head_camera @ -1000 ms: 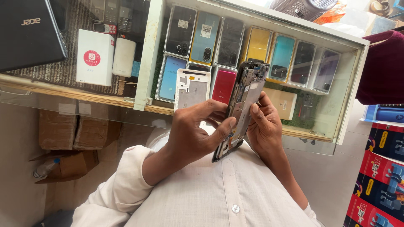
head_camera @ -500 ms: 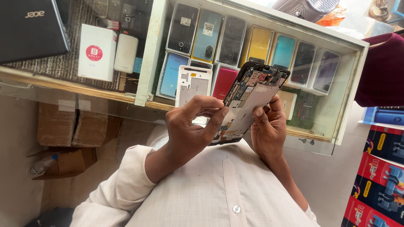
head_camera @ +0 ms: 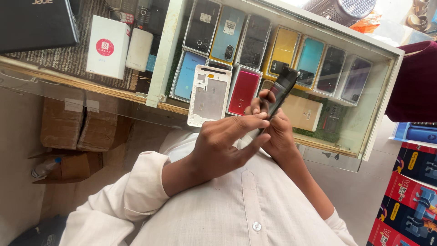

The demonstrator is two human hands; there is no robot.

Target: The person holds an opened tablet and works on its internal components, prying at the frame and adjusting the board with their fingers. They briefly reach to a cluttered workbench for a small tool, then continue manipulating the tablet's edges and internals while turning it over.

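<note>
In the head view both hands meet over the chest of a white buttoned shirt (head_camera: 255,200). The right hand (head_camera: 277,136) is wrapped around a dark, slim smartphone body (head_camera: 278,94), held edge-on and tilted above the glass counter. The left hand (head_camera: 223,146) is curled, fingertips pressing along the phone's lower edge. A white plastic phone back cover (head_camera: 208,94) lies apart on the glass, so the phone looks opened and not yet closed up. Boxed phones (head_camera: 282,55) fill the showcase below.
</note>
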